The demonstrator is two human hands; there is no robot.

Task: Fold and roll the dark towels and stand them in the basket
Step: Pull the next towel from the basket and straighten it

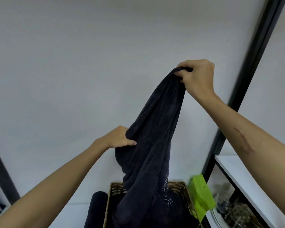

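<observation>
A dark towel (pixel 155 145) hangs lifted in the air in front of a white wall, its lower end reaching down into a woven basket (pixel 184 193) at the bottom of the view. My right hand (pixel 197 76) grips the towel's top edge, raised high. My left hand (pixel 120 139) holds the towel lower on its left side, thumb on the cloth. A rolled dark towel (pixel 96 209) stands just left of the basket, against its outer wall. What the basket holds under the hanging cloth is hidden.
A bright green object (pixel 201 196) leans at the basket's right side. A black frame post (pixel 253 63) runs diagonally at the right, with a white shelf (pixel 247 178) and glassware (pixel 234 214) under it. Another dark post (pixel 2 175) stands at the left.
</observation>
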